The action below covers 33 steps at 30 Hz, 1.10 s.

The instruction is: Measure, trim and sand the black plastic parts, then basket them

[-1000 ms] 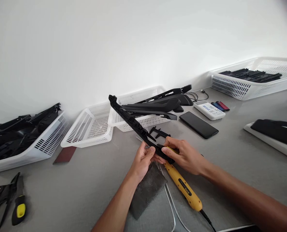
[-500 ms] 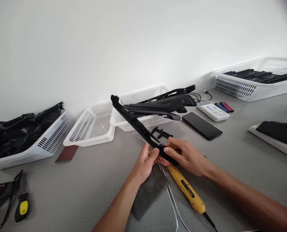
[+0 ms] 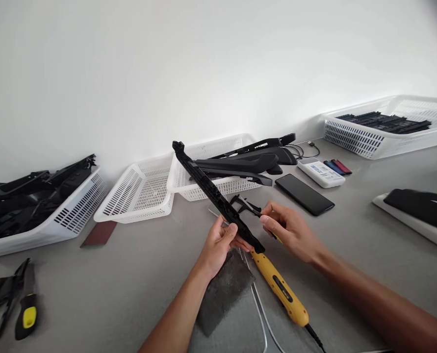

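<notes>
A long, narrow black plastic trim piece (image 3: 207,189) slants up and away from me, its ribbed side showing. Gripping its near end is my left hand (image 3: 218,242), thumb on top and fingers underneath. My right hand (image 3: 286,228) is closed on a slim knife (image 3: 250,206) with a thin, light blade pointing left towards the trim piece; a bit of yellow handle shows below the fingers. Blade and trim look apart. Behind the blade lies a dark caliper (image 3: 236,202). A yellow corded tool (image 3: 280,289) rests below my hands, beside a dark flat pad (image 3: 223,294).
White baskets stand along the wall: one with black parts (image 3: 74,211) at left, two in the middle (image 3: 133,213), another (image 3: 354,139) at right. A phone (image 3: 304,194), a white box (image 3: 321,172) and a black-and-yellow-handled tool (image 3: 27,316) lie on the grey table (image 3: 130,284).
My right hand has drawn the knife back from the trim piece, off to the right. My left hand keeps its hold, and the view has shifted slightly.
</notes>
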{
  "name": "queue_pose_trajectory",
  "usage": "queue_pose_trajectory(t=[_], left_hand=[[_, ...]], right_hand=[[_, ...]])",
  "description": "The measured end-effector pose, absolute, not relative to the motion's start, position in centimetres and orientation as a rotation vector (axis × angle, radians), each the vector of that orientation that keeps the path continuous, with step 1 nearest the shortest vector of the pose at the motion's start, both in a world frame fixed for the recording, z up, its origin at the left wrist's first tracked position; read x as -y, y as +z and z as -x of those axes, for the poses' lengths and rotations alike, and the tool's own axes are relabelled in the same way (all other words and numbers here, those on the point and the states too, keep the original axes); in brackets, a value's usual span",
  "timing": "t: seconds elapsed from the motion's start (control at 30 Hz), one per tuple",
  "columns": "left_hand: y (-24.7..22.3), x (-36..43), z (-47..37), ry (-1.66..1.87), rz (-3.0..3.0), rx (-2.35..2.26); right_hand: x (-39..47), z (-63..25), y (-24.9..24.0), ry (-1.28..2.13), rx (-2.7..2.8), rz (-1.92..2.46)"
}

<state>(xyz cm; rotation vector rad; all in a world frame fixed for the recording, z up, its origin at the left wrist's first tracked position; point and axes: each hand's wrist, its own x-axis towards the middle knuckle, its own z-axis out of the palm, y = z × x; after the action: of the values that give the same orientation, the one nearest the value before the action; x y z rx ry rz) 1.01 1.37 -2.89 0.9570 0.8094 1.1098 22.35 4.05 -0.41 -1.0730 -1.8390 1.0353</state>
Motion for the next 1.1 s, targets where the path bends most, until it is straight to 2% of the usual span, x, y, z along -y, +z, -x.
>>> queue_pose_trajectory(t=[0.27,0.43,0.73,1.1], left_hand=[[-2.5,-1.3,-1.1,1.186,-0.95,-0.811],[-2.2,-1.3,-1.0,1.2,-0.924,-0.841],[-2.4,-1.4,-0.9,1.198,-0.918,-0.882],[-2.7,-1.3,-0.7,1.121,-0.997,-0.891]], right_hand=[[-3.9,-22.0,-1.1,0.836,1.948,1.101],[-4.0,-22.0,-1.4,0.841,1.982,1.07],[-3.7,-22.0,-0.7,1.25,1.947,0.981],[-3.2,-21.7,-0.5,1.224,2.033,0.957]])
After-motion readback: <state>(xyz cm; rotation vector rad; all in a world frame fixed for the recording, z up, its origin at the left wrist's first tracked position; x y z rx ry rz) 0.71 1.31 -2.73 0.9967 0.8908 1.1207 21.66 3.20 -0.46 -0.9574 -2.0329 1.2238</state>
